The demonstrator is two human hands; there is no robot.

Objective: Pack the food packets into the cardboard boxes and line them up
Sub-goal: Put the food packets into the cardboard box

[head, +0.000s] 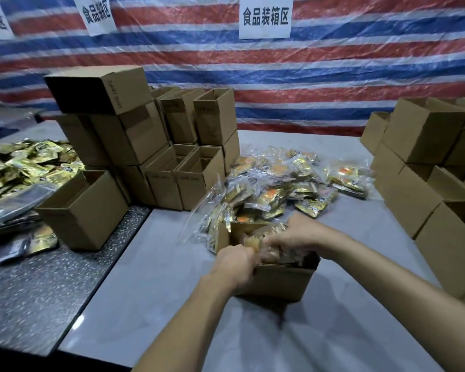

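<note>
Head view: open cardboard box (275, 277) at frame centre on the grey desk (145, 277), stuffed with food packets. Left hand (235, 261) is at the box's 9 o'clock rim, fingers curled; motion blur hides what they grip, cannot tell. Right hand (293, 237) reaches into the opening from 2 o'clock, fingers bent down onto the packets; hold unclear. Loose packet pile (293, 183) touches the box at 12 o'clock. Empty box stack (145, 135) at 10 o'clock, more boxes (427, 170) at 3 o'clock.
</note>
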